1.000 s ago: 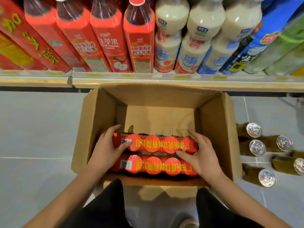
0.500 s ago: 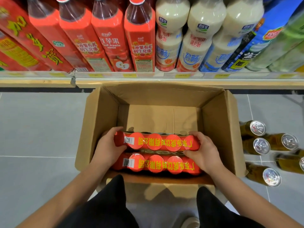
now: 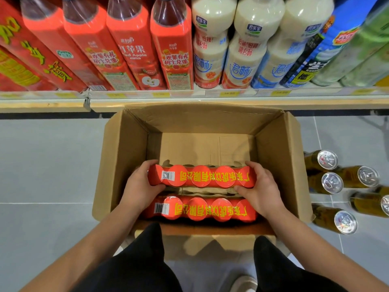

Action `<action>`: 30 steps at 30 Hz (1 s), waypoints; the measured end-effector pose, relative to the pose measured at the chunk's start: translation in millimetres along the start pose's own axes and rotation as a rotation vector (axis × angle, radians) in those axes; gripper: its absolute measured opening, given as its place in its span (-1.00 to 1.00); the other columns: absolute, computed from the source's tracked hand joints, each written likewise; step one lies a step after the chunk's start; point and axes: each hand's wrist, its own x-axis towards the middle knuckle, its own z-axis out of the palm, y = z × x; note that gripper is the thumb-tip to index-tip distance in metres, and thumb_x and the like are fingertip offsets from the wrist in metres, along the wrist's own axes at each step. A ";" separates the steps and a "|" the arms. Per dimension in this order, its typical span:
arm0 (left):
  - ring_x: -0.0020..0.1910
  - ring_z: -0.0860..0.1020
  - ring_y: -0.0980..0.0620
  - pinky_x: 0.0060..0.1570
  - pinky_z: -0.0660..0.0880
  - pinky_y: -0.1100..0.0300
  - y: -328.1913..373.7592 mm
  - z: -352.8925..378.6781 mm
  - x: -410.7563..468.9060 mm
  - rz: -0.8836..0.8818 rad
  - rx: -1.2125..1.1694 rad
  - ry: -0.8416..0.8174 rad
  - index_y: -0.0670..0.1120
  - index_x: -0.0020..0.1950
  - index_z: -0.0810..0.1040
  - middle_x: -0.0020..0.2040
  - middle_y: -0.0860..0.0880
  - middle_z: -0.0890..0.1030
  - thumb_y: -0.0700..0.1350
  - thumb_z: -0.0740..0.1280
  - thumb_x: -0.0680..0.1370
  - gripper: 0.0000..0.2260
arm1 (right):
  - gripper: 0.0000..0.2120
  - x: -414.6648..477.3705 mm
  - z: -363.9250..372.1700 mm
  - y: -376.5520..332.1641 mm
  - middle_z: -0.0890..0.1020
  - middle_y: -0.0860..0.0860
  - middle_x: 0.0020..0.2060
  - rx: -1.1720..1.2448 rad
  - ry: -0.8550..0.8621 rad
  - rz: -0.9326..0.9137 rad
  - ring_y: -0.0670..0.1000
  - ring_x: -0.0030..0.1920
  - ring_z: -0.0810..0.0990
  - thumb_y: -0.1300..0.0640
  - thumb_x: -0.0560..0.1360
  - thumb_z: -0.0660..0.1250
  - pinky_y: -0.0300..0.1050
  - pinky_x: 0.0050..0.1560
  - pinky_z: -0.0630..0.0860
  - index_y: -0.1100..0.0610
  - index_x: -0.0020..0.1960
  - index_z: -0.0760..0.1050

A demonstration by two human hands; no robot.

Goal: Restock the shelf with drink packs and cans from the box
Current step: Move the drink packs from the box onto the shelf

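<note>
Head view: upper drink pack [image 3: 201, 175] sits inside the box [image 3: 124, 157], above a second pack [image 3: 200, 208]. Left hand [image 3: 140, 187] and right hand [image 3: 260, 186] clamp its ends. Likely heavy, with slick film; support underneath.

Cardboard, film and metal
Matt brown cardboard box [image 3: 124, 165]; glossy red plastic-wrapped drink pack [image 3: 202, 175]; shiny metal-topped cans [image 3: 331, 183] on smooth matt grey floor tiles [image 3: 48, 161].

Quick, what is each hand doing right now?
Left hand: closed on the far red pack's left end.
Right hand: closed on its right end.
</note>
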 end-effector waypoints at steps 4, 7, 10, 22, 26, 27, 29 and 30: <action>0.35 0.47 -0.05 0.30 0.46 -0.09 -0.7 2.2 1.9 -0.008 -0.009 -0.011 0.08 0.46 0.32 0.36 0.00 0.49 -0.09 0.54 0.46 -0.36 | -0.25 0.4 -0.2 -0.6 0.45 0.03 0.41 -0.006 0.008 0.000 0.10 0.40 0.45 0.12 0.45 0.57 0.05 0.32 0.48 -0.03 0.53 0.29; 0.35 0.46 -0.06 0.32 0.46 -0.08 -1.2 3.4 1.6 0.010 -0.008 -0.003 0.05 0.45 0.34 0.35 -0.01 0.49 -0.12 0.53 0.46 -0.38 | -0.26 0.3 -0.2 -0.8 0.48 0.03 0.39 -0.009 0.018 -0.003 0.09 0.39 0.47 0.13 0.44 0.58 0.02 0.31 0.48 0.00 0.52 0.31; 0.35 0.46 -0.06 0.32 0.46 -0.09 -0.4 3.4 0.8 0.013 -0.010 -0.001 0.05 0.45 0.34 0.35 -0.02 0.48 -0.12 0.53 0.47 -0.39 | -0.27 0.1 -0.8 -1.6 0.50 0.02 0.38 -0.009 0.028 0.002 0.09 0.39 0.48 0.13 0.43 0.59 0.02 0.30 0.48 0.00 0.51 0.33; 0.37 0.43 -0.03 0.32 0.44 -0.03 11.6 -9.4 -11.3 0.058 -0.018 0.023 0.07 0.48 0.29 0.39 -0.01 0.42 -0.08 0.49 0.50 -0.39 | -0.31 -8.9 -16.8 -9.7 0.55 -0.02 0.35 0.033 0.095 -0.015 0.06 0.38 0.51 0.11 0.45 0.57 0.03 0.33 0.47 -0.03 0.50 0.36; 0.37 0.44 0.00 0.28 0.47 -0.01 30.1 -31.9 -21.0 0.122 -0.020 0.082 0.12 0.48 0.28 0.38 0.03 0.42 -0.04 0.50 0.49 -0.37 | -0.31 -21.2 -40.6 -28.3 0.55 -0.04 0.32 0.079 0.143 -0.057 0.03 0.34 0.52 0.11 0.44 0.57 0.06 0.34 0.50 -0.07 0.48 0.36; 0.37 0.44 -0.01 0.29 0.47 -0.02 36.9 -40.5 -24.6 0.138 -0.018 0.105 0.13 0.48 0.28 0.39 0.03 0.42 -0.03 0.50 0.49 -0.37 | -0.30 -25.8 -49.0 -36.0 0.54 -0.05 0.30 0.091 0.156 -0.074 0.01 0.31 0.53 0.10 0.44 0.58 0.04 0.31 0.53 -0.07 0.49 0.36; 0.39 0.42 -0.02 0.30 0.46 -0.03 54.0 -62.3 -34.6 0.172 -0.042 0.134 0.15 0.48 0.28 0.40 0.03 0.42 -0.02 0.49 0.48 -0.36 | -0.29 -37.6 -69.8 -55.8 0.51 -0.10 0.25 0.112 0.181 -0.104 -0.05 0.22 0.51 0.09 0.43 0.58 -0.06 0.21 0.53 -0.08 0.50 0.35; 0.40 0.42 -0.02 0.30 0.46 -0.03 63.5 -75.7 -41.3 0.188 -0.060 0.141 0.16 0.48 0.27 0.41 0.03 0.42 -0.01 0.49 0.49 -0.37 | -0.29 -44.4 -82.5 -67.1 0.51 -0.12 0.21 0.127 0.197 -0.120 -0.07 0.19 0.51 0.08 0.43 0.59 -0.08 0.19 0.52 -0.10 0.49 0.36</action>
